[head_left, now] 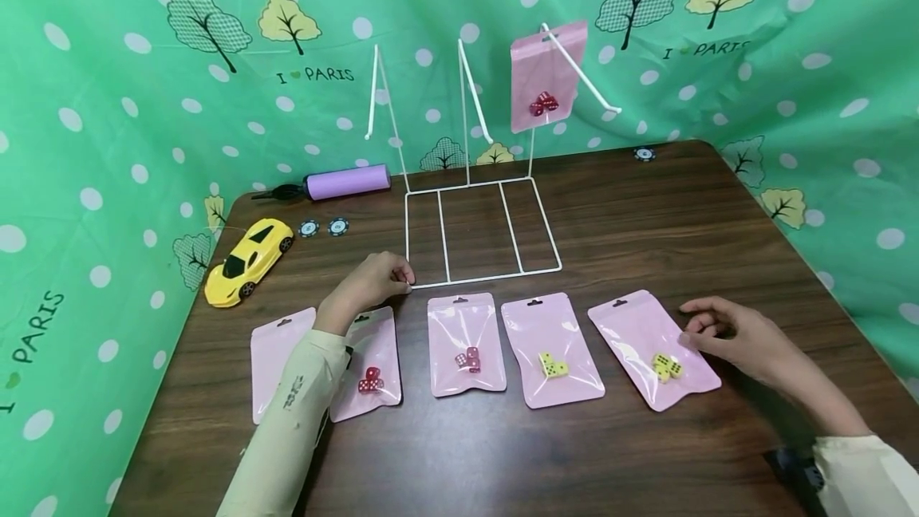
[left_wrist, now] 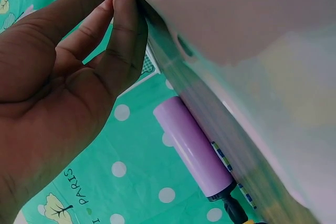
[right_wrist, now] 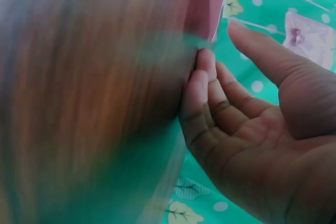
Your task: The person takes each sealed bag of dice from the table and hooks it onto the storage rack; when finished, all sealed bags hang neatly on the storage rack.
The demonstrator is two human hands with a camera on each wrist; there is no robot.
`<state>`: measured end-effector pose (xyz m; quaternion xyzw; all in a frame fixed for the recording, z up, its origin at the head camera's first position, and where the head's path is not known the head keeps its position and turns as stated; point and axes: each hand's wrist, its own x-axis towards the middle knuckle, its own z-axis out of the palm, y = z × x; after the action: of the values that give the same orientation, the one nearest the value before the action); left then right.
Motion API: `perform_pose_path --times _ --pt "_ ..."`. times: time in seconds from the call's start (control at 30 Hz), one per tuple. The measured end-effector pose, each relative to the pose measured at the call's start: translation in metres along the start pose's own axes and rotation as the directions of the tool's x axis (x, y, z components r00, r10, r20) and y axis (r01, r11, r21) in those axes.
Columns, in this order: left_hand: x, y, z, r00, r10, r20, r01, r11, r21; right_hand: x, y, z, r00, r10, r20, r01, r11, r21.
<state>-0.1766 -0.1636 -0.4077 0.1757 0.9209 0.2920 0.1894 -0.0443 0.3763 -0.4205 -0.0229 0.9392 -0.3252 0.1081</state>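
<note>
— Nearest the lens, what?
— Two pale sleeves, coming in low over the brown worktop [head_left: 646, 214].
— And from the far left?
— Yellow toy car [head_left: 247, 261] at the worktop's left edge; behind it two small round chips [head_left: 324, 226] and a lilac pump [head_left: 347, 181] with a black nozzle. Then a row of pink pouches along the near edge.
— First pouch?
— Leftmost pouch [head_left: 273, 361] partly under the left forearm; contents not visible. Second pouch [head_left: 373, 365] holds red dice, its top hidden by the wrist.
— Left hand?
— Left hand [head_left: 369, 282] at the front left corner of the white wire rack [head_left: 481, 230], fingertips pinching the thin wire there; confirmed close up from the left wrist, finger and thumb closed on the white rod.
— Further right?
— Third pouch [head_left: 467, 344] with pinkish dice, fourth pouch [head_left: 551, 349] with a yellow die, fifth pouch [head_left: 652, 348] with yellow dice, lying askew. Up on the rack's right prong, a hanging pouch [head_left: 547, 74] with red dice.
— Right hand?
— Right hand [head_left: 732, 337] just at the fifth pouch's right edge, fingers loosely curled, touching the edge, gripping nothing plainly. Right wrist view mostly blur; palm slack.
— Anything else?
— One more chip [head_left: 644, 154] at the far edge.
</note>
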Motion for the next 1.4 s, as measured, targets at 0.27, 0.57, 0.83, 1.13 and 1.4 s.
perform_pose_path --times 0.27,0.57,0.83,1.13,1.4 --pt "0.001 -0.001 0.0 1.0 0.014 -0.002 -0.014 1.0 0.005 0.0 -0.006 0.007 0.999 -0.018 -0.04 0.016 0.999 -0.049" --pt "0.0 0.0 0.0 1.0 0.017 -0.001 -0.017 1.0 0.001 -0.001 -0.01 0.013 0.999 -0.026 -0.031 0.025 0.999 -0.026" --pt "0.0 0.0 0.001 1.0 0.016 -0.001 -0.016 1.0 0.004 -0.005 -0.01 0.017 0.995 -0.096 -0.036 0.096 0.995 0.008" --pt "0.0 -0.001 0.0 0.999 0.032 -0.005 -0.032 0.999 0.014 -0.006 -0.012 0.018 0.997 -0.07 -0.022 0.072 0.99 0.118" --pt "-0.001 0.001 -0.001 1.0 0.028 -0.005 -0.028 0.999 0.017 -0.007 -0.016 0.019 0.996 -0.034 -0.078 0.047 0.982 0.183"
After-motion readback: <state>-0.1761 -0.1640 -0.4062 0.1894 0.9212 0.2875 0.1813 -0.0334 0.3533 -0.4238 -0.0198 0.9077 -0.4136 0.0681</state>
